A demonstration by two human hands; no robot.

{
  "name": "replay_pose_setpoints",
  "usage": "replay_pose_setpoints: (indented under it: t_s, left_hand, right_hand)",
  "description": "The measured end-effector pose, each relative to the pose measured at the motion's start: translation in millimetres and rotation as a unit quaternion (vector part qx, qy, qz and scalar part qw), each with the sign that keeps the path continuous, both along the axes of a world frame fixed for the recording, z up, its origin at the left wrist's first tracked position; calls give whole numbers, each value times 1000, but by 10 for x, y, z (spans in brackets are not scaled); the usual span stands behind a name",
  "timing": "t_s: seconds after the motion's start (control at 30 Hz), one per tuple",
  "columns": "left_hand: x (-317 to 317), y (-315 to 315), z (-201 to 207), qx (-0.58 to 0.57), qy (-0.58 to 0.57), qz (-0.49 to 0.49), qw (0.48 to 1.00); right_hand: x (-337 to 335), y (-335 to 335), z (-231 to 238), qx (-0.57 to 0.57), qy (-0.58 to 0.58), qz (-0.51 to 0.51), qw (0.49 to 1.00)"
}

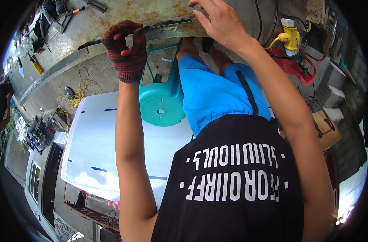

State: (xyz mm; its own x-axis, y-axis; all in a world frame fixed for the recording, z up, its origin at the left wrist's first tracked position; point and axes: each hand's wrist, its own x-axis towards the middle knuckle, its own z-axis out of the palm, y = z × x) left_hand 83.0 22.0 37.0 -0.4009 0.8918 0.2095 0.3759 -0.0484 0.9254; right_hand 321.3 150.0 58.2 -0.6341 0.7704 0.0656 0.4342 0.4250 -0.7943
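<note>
My left hand (126, 50), in a red and black knitted glove, closes around a long, thin, dark metal strip (170, 23) by the near edge of a rusty metal worktable (151, 9). One end of the strip sticks out left of the glove, and the other reaches toward my right hand. Bare, my right hand (218, 18) is over the table just past the strip's right end. Its fingers are apart and slightly curled, with nothing seen in them; the fingertips lie close to the top of the picture.
A green plastic stool (161, 104) stands left of my legs. Yellow cord (85, 86) lies coiled on the floor. At right are a yellow corded device (289, 38) and a red metal object (290, 66). Hand tools (37, 66) lie at left, where another person (3, 103) shows.
</note>
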Motion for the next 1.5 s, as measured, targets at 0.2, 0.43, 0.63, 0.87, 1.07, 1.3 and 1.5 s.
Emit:
replay_pose_setpoints:
  t_s: [0.2, 0.43, 0.63, 0.87, 1.07, 1.3, 1.5]
  left_hand:
    - [-5, 0, -34, -6, -31, 11, 999]
    - [-20, -9, 8, -23, -14, -1, 1000]
    - [-25, -19, 23, -25, -11, 14, 1000]
    - [1, -11, 56, -20, -26, 17, 999]
    - [-42, -6, 45, -20, 16, -1, 1000]
    - [-1, 17, 86, -32, -19, 7, 999]
    - [3, -13, 7, 0, -53, 13, 999]
  right_hand:
    - [-72, -247, -240, 108, -51, 41, 992]
    - [-381, -393, -449, 177, -94, 81, 976]
    - [-420, -416, -466, 179, -116, 80, 974]
    - [-412, -405, -486, 157, -110, 89, 977]
    - [-434, -429, -492, 156, -108, 65, 980]
    - [-429, -415, -466, 149, -114, 67, 980]
    - [-430, -425, -473, 154, -103, 61, 981]
